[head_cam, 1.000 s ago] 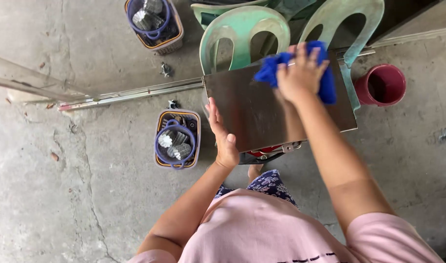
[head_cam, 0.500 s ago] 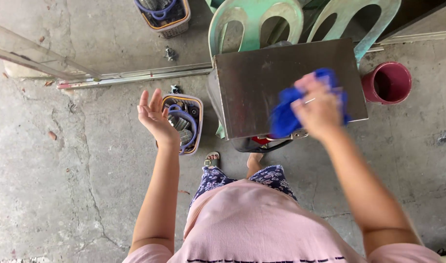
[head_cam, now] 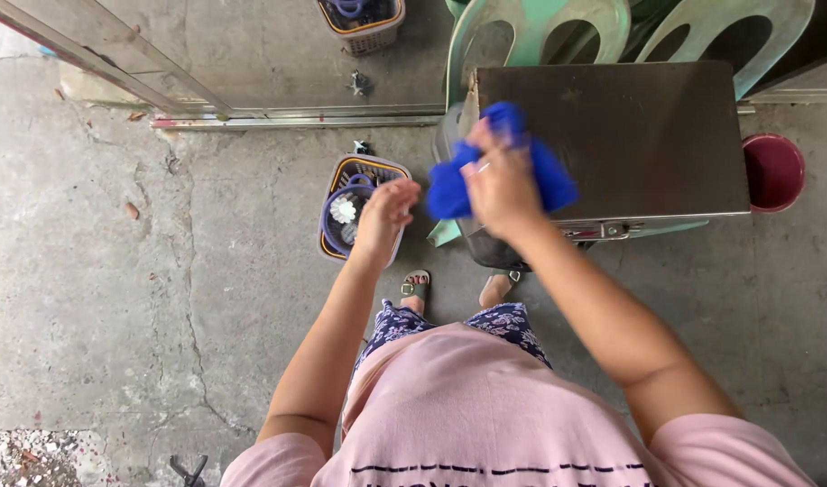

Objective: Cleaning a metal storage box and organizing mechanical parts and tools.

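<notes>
A steel box (head_cam: 639,135) with a flat shiny top and a latch on its near side rests on a green plastic chair (head_cam: 540,22). My right hand (head_cam: 499,180) grips a blue cloth (head_cam: 449,189) at the box's near left corner. My left hand (head_cam: 383,215) hovers just left of the cloth, fingers curled and holding nothing, above a small basket (head_cam: 337,180) with a blue handle and metal moulds inside.
A dark red bucket (head_cam: 774,171) stands right of the box. A second basket (head_cam: 364,22) sits beyond a metal door track (head_cam: 296,115). My sandalled feet (head_cam: 416,285) are on cracked concrete floor below the box.
My right hand swept the blue cloth from the far edge across the box top to its near left corner. My left hand let go of the box's edge, lifted away, then came back toward the cloth.
</notes>
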